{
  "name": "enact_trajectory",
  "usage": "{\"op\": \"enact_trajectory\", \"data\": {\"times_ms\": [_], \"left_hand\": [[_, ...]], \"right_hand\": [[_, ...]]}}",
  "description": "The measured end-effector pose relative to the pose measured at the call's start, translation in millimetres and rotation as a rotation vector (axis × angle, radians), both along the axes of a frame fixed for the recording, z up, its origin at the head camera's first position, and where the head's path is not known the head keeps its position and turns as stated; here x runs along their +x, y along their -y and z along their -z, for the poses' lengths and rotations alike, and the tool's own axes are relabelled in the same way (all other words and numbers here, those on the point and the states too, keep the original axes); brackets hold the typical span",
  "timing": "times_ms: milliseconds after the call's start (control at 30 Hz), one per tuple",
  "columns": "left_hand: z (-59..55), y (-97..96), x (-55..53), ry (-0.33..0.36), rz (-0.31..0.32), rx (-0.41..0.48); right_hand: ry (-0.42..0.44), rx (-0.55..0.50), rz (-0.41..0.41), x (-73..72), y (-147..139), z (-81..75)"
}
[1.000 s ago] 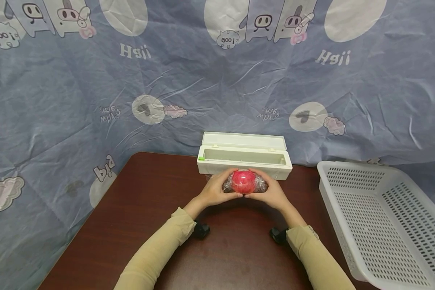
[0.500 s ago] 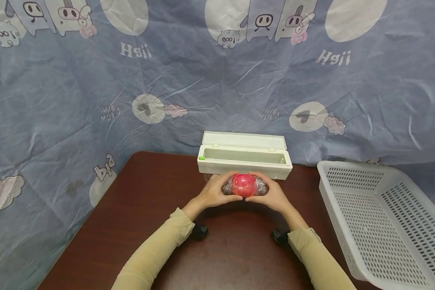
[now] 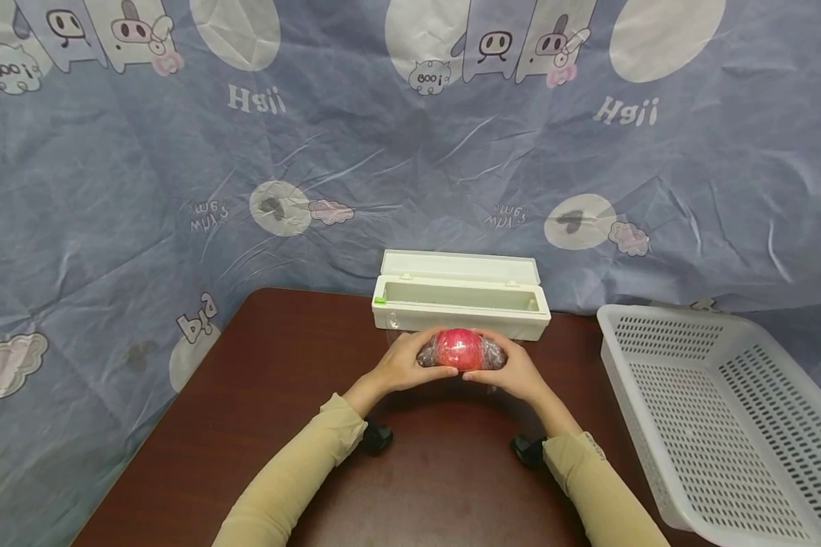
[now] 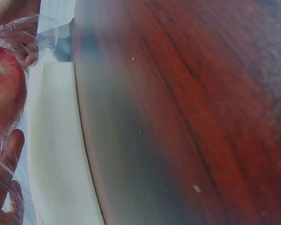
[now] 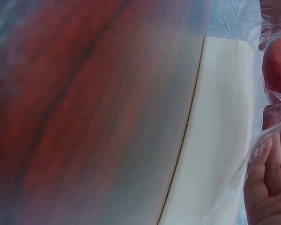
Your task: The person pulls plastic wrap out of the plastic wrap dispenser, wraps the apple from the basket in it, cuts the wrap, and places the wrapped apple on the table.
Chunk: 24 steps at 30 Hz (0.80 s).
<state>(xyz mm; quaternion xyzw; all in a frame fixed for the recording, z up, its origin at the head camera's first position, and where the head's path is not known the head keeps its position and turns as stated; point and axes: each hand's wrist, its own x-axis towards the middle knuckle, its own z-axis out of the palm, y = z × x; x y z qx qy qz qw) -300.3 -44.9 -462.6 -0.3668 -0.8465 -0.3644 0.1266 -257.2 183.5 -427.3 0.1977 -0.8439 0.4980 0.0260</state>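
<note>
A red apple (image 3: 459, 349) is held up between both hands in front of a white dispenser box. Clear cling film (image 3: 492, 353) covers it and bunches at its two sides. My left hand (image 3: 404, 363) grips the left side and my right hand (image 3: 518, 370) the right, thumbs below and fingers above. In the left wrist view the stem hollow of the apple (image 4: 7, 89) shows, with film stretched over the left fingers (image 4: 9, 164). Loose film also hangs by my right hand (image 5: 269, 173) in the right wrist view.
The long white box (image 3: 461, 315) stands at the table's back edge, its lid (image 3: 461, 266) raised and a green piece (image 3: 379, 300) at its left end. A white perforated basket (image 3: 646, 433) is at the right. The brown table (image 3: 274, 365) meets a patterned blue cloth (image 3: 356, 137) behind.
Both hands have come slightly lower and nearer with the apple since one second ago, still gripping it on both sides. The box and basket have stayed put.
</note>
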Motion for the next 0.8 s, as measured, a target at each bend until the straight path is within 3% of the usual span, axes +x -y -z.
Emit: {"op": "enact_trajectory", "data": {"times_ms": [367, 800], "left_hand": [[-2.2, 0.1, -0.3, 0.034, 0.032, 0.044], [-2.5, -2.8, -1.8, 0.146, -0.039, 0.034]], "right_hand": [[-0.022, -0.009, -0.018, -4.6, -3.1, 3.4], [-0.011, -0.024, -0.004, -4.8, -1.4, 3.5]]}}
